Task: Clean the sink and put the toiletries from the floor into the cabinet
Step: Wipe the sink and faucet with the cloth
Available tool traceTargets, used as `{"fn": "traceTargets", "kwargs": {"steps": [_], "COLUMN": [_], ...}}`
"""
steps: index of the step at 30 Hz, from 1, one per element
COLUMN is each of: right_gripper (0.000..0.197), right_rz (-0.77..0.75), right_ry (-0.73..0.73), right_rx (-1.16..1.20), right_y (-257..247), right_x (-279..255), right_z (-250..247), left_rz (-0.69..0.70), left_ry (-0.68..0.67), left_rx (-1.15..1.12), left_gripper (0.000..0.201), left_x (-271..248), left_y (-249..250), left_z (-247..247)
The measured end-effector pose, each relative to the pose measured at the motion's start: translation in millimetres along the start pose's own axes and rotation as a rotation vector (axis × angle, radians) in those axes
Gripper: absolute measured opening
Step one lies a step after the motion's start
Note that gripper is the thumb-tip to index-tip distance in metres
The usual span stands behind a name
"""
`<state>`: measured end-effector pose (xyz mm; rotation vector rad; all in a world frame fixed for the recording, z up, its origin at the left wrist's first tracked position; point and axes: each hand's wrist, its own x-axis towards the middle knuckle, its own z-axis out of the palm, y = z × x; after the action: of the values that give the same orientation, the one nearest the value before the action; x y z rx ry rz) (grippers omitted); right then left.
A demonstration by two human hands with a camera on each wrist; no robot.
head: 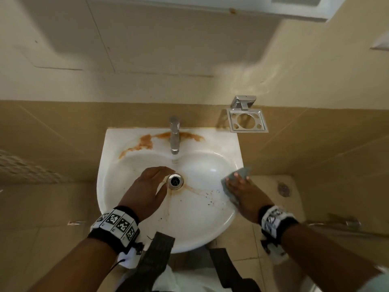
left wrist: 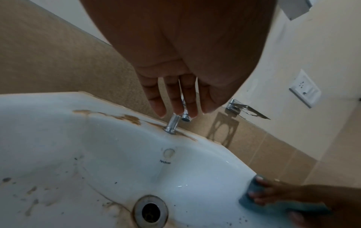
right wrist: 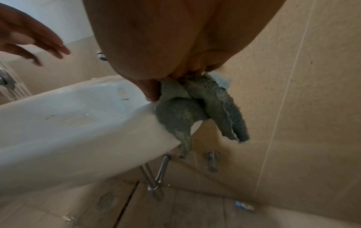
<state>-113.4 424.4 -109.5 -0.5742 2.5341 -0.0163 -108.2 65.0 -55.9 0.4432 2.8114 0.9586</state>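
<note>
Left hand (head: 147, 191): nearest the head camera, fingers straight and together, holding nothing, held over the basin just left of the drain (head: 175, 181).
Right hand (head: 244, 192): fingers spread flat, pressing a grey-blue cloth (head: 242, 175) onto the sink's right rim; part of the cloth hangs over the outer edge.
Sink (head: 202, 226): white, beneath both hands; rust-coloured stains behind the left hand's fingertips around the tap (head: 174, 135), a brown streak and dark specks between the two hands.
Metal holder (head: 246, 122): on the wall, beyond the right hand.
Small blue-and-white item (right wrist: 244, 205): on the floor below the right hand, too blurred to identify.
</note>
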Motion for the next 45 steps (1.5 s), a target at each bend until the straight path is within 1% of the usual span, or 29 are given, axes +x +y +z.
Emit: {"fn": "traceTargets", "kwargs": {"steps": [2, 3, 5, 6, 8, 10, 13, 15, 16, 17, 18, 19, 20, 21, 22, 24, 25, 26, 27, 28, 30, 33, 35, 37, 39, 43, 45], "right_gripper": [0.057, 0.059, 0.061, 0.058, 0.058, 0.059, 0.058, 0.056, 0.052, 0.049, 0.053, 0.059, 0.063, 0.061, 0.059, 0.057, 0.055, 0.055, 0.056, 0.059, 0.064, 0.063, 0.066, 0.064, 0.066, 0.061, 0.063], "right_rz": [0.064, 0.063, 0.053, 0.056, 0.076, 0.083, 0.047, 0.072, 0.139, 0.231, 0.306, 0.341, 0.357, 0.344, 0.31, 0.225, 0.196, 0.191, 0.158, 0.114, 0.068, 0.049, 0.049, 0.01, -0.066, -0.013, -0.018], "right_ry": [-0.002, 0.012, -0.058, -0.109, -0.163, -0.178, -0.221, -0.126, -0.096, -0.098, -0.121, -0.144, -0.163, -0.187, -0.177, -0.09, -0.027, -0.02, -0.033, -0.092, -0.145, -0.12, -0.092, -0.039, 0.006, -0.025, -0.034], "right_rx": [-0.003, 0.035, 0.091, 0.146, 0.287, 0.367, 0.428, 0.305, 0.251, 0.258, 0.277, 0.234, 0.19, 0.132, 0.098, 0.077, 0.135, 0.235, 0.359, 0.464, 0.574, 0.677, 0.742, 0.779, 0.665, 0.356, 0.293], "right_y": [-42.5, -73.6, -144.3, -175.7, -230.0, -263.3, -258.4, -225.1, -199.7, -174.5, -151.2, -131.1, -122.1, -122.0, -131.9, -171.7, -201.5, -231.9, -258.2, -284.9, -329.2, -366.4, -371.6, -363.9, -343.6, -268.8, -240.4], "right_x": [-19.5, -24.0, -23.0, -17.9, 0.6, 9.8, 0.1, -14.2, -18.9, -21.5, -22.4, -21.4, -20.5, -18.0, -16.9, -22.0, -23.3, -22.8, -15.6, -4.0, 30.1, 86.6, 106.3, 98.7, 68.8, -0.9, -20.8], "right_z": [18.6, 28.7, 38.7, 36.5, 27.4, 12.9, 9.4, 10.2, 9.0, 6.5, 5.6, 5.7, 4.2, 6.5, 9.0, 19.8, 22.9, 23.3, 25.4, 24.1, 17.6, 0.5, -0.2, 7.8, 23.5, 52.6, 53.3], "left_rz": [0.05, 0.074, 0.1, 0.107, 0.119, 0.12, 0.113, 0.101, 0.09, 0.08, 0.073, 0.064, 0.051, 0.039, 0.026, 0.022, 0.021, 0.018, 0.008, -0.02, -0.075, -0.123, -0.152, -0.174, -0.171, -0.181, -0.179], "left_ry": [-0.013, -0.022, -0.046, -0.056, -0.062, -0.061, -0.081, -0.09, -0.096, -0.098, -0.098, -0.091, -0.085, -0.08, -0.079, -0.067, -0.063, -0.06, -0.051, -0.041, -0.007, 0.043, 0.062, 0.055, 0.038, 0.033, 0.041], "left_rx": [-0.01, -0.014, -0.015, -0.017, -0.032, -0.045, -0.041, -0.037, -0.04, -0.045, -0.048, -0.047, -0.043, -0.042, -0.043, -0.047, -0.046, -0.043, -0.042, -0.042, -0.053, -0.06, -0.072, -0.07, -0.067, -0.089, -0.091], "left_gripper": [0.037, 0.036, 0.037, 0.039, 0.046, 0.049, 0.048, 0.047, 0.047, 0.046, 0.045, 0.042, 0.039, 0.037, 0.036, 0.039, 0.041, 0.043, 0.045, 0.048, 0.052, 0.048, 0.053, 0.047, 0.047, 0.049, 0.048], "left_x": [-3.6, -7.7, -18.5, -22.8, -33.9, -44.6, -59.7, -67.1, -69.1, -70.4, -71.7, -71.9, -73.9, -75.1, -77.7, -82.6, -86.1, -90.3, -94.4, -100.2, -109.9, -122.8, -128.8, -129.4, -126.8, -121.6, -122.7], "left_y": [-3.6, -9.1, -24.1, -31.6, -48.1, -62.1, -77.7, -85.8, -88.2, -89.5, -90.4, -90.6, -90.2, -90.0, -91.1, -90.2, -91.4, -92.3, -94.3, -97.5, -105.0, -110.3, -110.5, -114.4, -121.4, -128.3, -128.5], "left_z": [-1.2, -3.8, -10.7, -14.4, -23.0, -31.3, -43.3, -48.8, -50.0, -50.4, -50.5, -50.1, -49.1, -48.8, -49.4, -51.0, -52.6, -54.8, -57.1, -62.0, -72.8, -90.2, -97.8, -97.4, -92.7, -86.2, -86.3]}}
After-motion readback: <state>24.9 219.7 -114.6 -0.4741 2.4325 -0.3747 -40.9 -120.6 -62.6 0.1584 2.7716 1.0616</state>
